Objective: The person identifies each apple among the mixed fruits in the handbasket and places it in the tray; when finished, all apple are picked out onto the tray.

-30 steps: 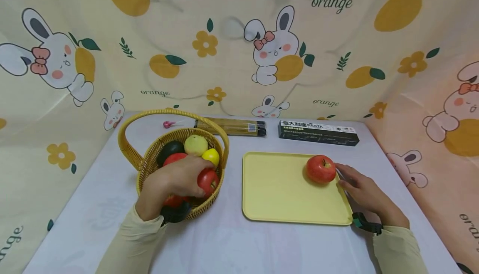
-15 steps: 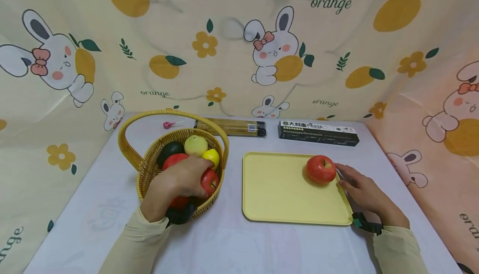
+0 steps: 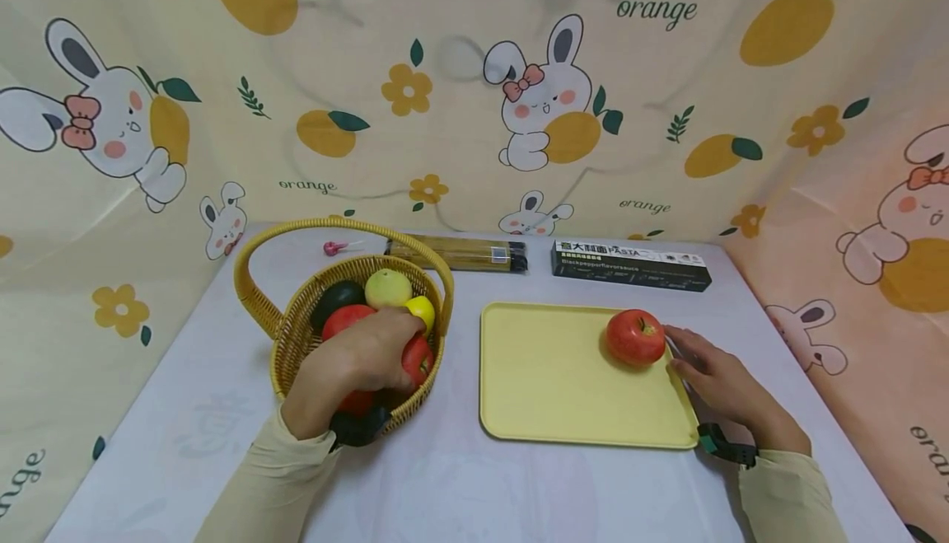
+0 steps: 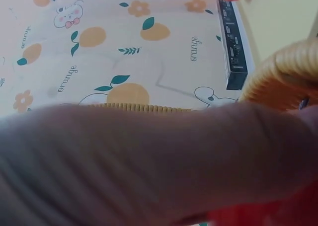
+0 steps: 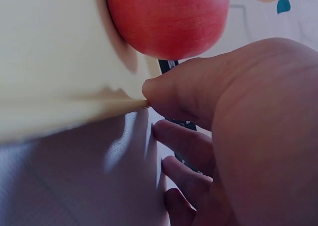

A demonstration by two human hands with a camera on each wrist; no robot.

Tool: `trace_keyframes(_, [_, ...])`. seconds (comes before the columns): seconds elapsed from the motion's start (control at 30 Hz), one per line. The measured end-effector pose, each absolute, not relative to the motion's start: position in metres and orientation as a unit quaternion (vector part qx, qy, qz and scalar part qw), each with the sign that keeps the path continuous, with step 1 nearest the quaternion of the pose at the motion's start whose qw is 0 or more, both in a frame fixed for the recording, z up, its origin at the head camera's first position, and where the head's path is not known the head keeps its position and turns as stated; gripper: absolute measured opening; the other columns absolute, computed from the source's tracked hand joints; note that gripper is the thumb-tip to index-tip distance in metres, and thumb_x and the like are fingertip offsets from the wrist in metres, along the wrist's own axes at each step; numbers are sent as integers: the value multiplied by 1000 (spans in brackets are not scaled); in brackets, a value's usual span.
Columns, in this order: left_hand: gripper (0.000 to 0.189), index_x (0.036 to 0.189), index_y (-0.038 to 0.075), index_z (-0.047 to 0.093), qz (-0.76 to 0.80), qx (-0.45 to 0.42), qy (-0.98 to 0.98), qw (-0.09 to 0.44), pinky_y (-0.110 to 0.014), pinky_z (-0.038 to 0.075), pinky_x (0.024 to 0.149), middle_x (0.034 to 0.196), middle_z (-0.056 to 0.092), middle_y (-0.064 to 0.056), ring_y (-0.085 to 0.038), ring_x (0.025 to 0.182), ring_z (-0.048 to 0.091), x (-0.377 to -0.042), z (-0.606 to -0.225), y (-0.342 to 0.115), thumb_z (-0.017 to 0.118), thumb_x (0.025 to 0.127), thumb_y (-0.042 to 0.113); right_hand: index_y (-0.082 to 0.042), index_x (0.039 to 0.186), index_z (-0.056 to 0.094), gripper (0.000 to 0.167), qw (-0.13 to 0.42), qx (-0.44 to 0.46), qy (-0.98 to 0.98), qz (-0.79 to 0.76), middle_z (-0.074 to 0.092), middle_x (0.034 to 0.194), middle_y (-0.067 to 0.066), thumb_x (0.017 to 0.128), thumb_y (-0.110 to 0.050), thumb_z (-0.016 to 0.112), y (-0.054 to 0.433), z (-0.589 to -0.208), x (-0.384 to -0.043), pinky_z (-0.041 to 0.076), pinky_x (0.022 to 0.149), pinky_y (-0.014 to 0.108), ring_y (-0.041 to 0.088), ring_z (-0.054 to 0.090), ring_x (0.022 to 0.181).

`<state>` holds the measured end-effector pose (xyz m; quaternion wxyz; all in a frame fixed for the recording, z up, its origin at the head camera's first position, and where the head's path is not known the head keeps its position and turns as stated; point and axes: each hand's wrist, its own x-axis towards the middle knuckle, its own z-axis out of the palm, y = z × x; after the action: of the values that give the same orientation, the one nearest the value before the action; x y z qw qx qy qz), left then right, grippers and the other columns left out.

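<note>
My left hand (image 3: 362, 358) reaches into the wicker basket (image 3: 285, 353) and grips a red apple (image 3: 418, 359) at its right side. In the left wrist view a blurred part of this hand (image 4: 164, 161) covers most of the apple. Around it in the basket are a yellow lemon (image 3: 422, 311), a pale green round fruit (image 3: 389, 288), a dark green avocado-like item (image 3: 337, 302) and more red fruit (image 3: 347, 318). My right hand (image 3: 722, 378) rests by the right edge of the yellow tray (image 3: 563, 378), thumb touching its rim, fingers loosely bent outside. Another red apple (image 5: 171, 20) sits on the tray.
Behind the tray lies a black pasta box (image 3: 630, 265). To its left, a pack of spaghetti (image 3: 460, 252) lies behind the basket, beside a small pink-ended item (image 3: 334, 246). The basket's tall handle (image 3: 255, 287) arches over its opening. Patterned cloth hangs around the table.
My left hand has shifted slightly right in the basket, and the apple in its grip has moved a little the same way. The right hand and the tray have stayed put.
</note>
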<state>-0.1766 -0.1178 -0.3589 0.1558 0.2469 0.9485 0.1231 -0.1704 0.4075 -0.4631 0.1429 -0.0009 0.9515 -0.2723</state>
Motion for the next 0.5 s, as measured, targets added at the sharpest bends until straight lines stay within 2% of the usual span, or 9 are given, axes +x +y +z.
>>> trace_keyframes(0.13, [45, 115, 11, 69, 127, 241, 948, 163, -46, 60, 93, 107, 67, -3, -23, 100, 62, -176, -358, -118, 94, 80, 21, -9, 173, 30, 74, 134, -11, 954, -268, 25, 174, 36, 111, -36, 62, 408, -463, -171, 37, 113, 80, 66, 26, 156])
trace_keyframes(0.27, [47, 116, 12, 67, 130, 235, 948, 169, -46, 60, 92, 106, 67, -4, -23, 100, 62, -176, -358, -118, 94, 80, 23, -8, 172, 31, 74, 132, -15, 954, -268, 26, 173, 36, 111, -36, 62, 408, -463, -170, 38, 113, 80, 67, 28, 155])
trace_keyframes(0.5, [58, 123, 10, 63, 124, 226, 949, 182, -50, 60, 98, 109, 67, -6, -25, 105, 63, -176, -359, -118, 97, 78, 25, -8, 172, 32, 73, 126, -23, 956, -263, 29, 173, 36, 111, -35, 62, 407, -463, -170, 39, 113, 79, 66, 31, 154])
